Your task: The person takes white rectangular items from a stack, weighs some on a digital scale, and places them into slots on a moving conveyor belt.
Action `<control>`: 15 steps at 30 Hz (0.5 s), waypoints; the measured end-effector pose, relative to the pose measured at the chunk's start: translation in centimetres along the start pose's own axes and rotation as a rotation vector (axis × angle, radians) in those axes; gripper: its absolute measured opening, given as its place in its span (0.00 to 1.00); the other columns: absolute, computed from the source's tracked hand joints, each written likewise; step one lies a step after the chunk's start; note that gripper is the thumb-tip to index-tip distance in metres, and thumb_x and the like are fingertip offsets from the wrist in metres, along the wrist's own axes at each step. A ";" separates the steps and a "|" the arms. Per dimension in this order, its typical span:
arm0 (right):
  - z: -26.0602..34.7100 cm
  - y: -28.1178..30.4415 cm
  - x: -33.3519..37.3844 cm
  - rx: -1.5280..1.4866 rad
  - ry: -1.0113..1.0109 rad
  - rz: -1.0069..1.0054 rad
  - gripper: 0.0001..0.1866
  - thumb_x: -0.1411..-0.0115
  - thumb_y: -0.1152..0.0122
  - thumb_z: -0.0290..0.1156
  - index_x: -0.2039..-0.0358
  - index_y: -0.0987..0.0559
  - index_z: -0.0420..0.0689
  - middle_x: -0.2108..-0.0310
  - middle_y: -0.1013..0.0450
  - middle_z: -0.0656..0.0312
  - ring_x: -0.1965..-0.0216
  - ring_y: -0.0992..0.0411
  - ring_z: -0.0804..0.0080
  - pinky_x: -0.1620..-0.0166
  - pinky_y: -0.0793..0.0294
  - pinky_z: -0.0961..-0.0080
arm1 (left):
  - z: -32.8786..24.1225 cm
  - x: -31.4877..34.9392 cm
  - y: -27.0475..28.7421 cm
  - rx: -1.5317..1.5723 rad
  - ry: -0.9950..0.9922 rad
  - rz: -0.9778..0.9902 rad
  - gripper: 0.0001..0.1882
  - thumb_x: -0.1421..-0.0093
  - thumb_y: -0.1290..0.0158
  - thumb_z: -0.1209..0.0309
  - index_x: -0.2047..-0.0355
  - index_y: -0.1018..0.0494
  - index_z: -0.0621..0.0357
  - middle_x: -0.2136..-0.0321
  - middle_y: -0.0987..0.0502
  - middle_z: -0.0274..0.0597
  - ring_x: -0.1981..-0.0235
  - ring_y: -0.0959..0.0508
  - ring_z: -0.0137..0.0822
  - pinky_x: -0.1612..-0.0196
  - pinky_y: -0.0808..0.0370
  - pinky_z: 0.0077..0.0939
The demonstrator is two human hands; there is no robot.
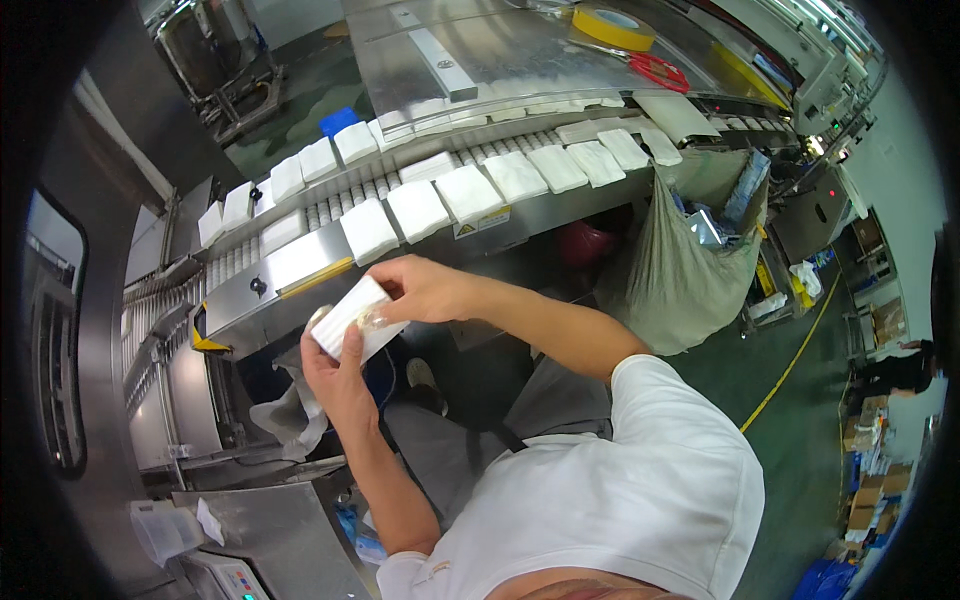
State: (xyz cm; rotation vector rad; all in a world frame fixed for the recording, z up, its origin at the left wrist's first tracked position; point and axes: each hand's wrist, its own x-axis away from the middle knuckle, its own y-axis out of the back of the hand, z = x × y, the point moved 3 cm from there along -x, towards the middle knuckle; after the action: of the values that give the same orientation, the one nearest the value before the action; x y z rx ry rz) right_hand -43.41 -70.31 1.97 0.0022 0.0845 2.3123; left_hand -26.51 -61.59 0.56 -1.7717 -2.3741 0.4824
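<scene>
Both my hands hold a stack of folded white sheets (352,308) in front of the conveyor's near rail. My left hand (338,382) grips its lower left side, the thumb lying across the face. On the upper right side, my right hand (428,288) pinches the stack with bent fingers. Something small and shiny, which I cannot make out, shows near the left thumb. The nearest similar white stack (369,232) lies on the rail just beyond my hands. Several more form a row along that rail, and another row lies on the far side.
Rollers (325,210) run between the two rails. At the right hangs a cloth sack (680,265) holding foil scraps. Yellow tape (613,28) and red-handled scissors (655,70) lie on the steel table behind. A clear plastic bin (165,530) stands at the lower left.
</scene>
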 end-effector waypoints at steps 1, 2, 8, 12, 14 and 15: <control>0.0 0.6 0.4 0.041 -0.006 -0.040 0.19 0.40 0.31 0.25 0.49 0.22 0.36 0.57 0.21 0.62 0.55 0.25 0.77 0.49 0.25 0.75 | 0.0 -0.2 -0.4 -0.017 -0.020 0.001 0.24 0.35 0.39 0.78 0.41 0.32 0.67 0.49 0.22 0.47 0.50 0.20 0.35 0.46 0.21 0.29; 0.1 1.3 0.9 0.079 -0.017 -0.070 0.17 0.40 0.32 0.25 0.50 0.22 0.36 0.57 0.21 0.62 0.56 0.25 0.77 0.49 0.25 0.76 | 0.1 -0.5 -0.9 -0.041 -0.002 -0.014 0.24 0.35 0.39 0.79 0.41 0.32 0.67 0.49 0.22 0.47 0.50 0.20 0.35 0.45 0.22 0.29; 1.3 7.2 -0.5 -0.055 -0.039 -0.224 0.13 0.33 0.38 0.26 0.50 0.20 0.36 0.54 0.20 0.60 0.52 0.22 0.75 0.48 0.20 0.72 | 0.8 -0.5 -2.0 0.065 -0.008 0.006 0.30 0.36 0.38 0.79 0.38 0.40 0.64 0.43 0.27 0.51 0.47 0.23 0.35 0.45 0.23 0.28; 2.5 11.8 -7.8 -0.121 -0.114 -0.304 0.16 0.30 0.39 0.29 0.46 0.22 0.33 0.47 0.23 0.54 0.47 0.22 0.68 0.42 0.19 0.66 | 1.5 2.0 0.2 -0.026 0.002 0.000 0.24 0.32 0.41 0.75 0.39 0.38 0.62 0.44 0.25 0.52 0.48 0.21 0.37 0.48 0.18 0.30; 0.9 13.7 -12.1 -0.222 -0.166 -0.310 0.17 0.28 0.41 0.30 0.48 0.24 0.28 0.51 0.23 0.52 0.46 0.23 0.65 0.43 0.18 0.66 | 2.2 3.2 -0.2 -0.010 0.038 0.033 0.24 0.32 0.41 0.76 0.39 0.38 0.62 0.45 0.25 0.52 0.48 0.21 0.37 0.48 0.18 0.30; -0.9 15.3 -14.0 -0.240 -0.188 -0.282 0.20 0.33 0.34 0.29 0.52 0.24 0.22 0.55 0.22 0.45 0.51 0.21 0.62 0.49 0.15 0.69 | 2.4 3.7 -0.6 -0.008 0.049 0.039 0.24 0.32 0.41 0.76 0.39 0.38 0.62 0.45 0.25 0.53 0.48 0.21 0.37 0.48 0.18 0.30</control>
State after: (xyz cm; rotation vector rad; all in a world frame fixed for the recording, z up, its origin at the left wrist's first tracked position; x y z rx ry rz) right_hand -45.25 -91.00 2.33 0.0810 -0.2722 2.0165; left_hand -28.87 -58.62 -1.75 -1.8147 -2.3159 0.4302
